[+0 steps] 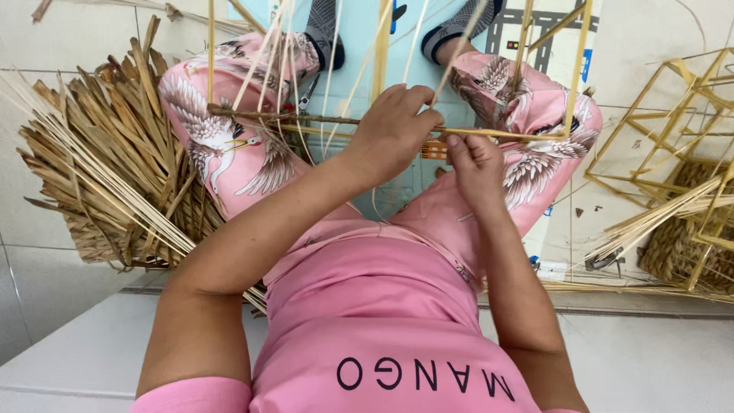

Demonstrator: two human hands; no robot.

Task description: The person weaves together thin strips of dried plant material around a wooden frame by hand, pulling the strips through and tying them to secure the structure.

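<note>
The person is sitting with knees apart, and a frame [505, 134] of thin pale bamboo sticks is resting across the lap, its uprights rising past the top edge of the view. The left hand [394, 130] is closing around a thin strip [447, 65] just where it is meeting the frame's horizontal bar; fingers are curled and thumb pressing, so it is pinching the strip against the bar. The right hand [478, 164] is sitting just below and beside the left, fingers clenched, with the thumb pushing up at the same bar; whether it is gripping a strip end inside the fist I cannot tell.

Left of the frame, a heap of dry brown leaves [115, 160] and a sheaf of pale strips [92, 183] are lying on the tiled floor, touching the left knee. Right of the frame, finished stick frames [673, 115] are leaning over a woven mat [680, 245], well apart from the hands.

The frame is looking light and springy, and likely brittle at its joints; it would be best held on the bar near a corner. The strip is seeming thin, flexible and smooth, prone to slipping, so pinching close to the joint is suiting it
</note>
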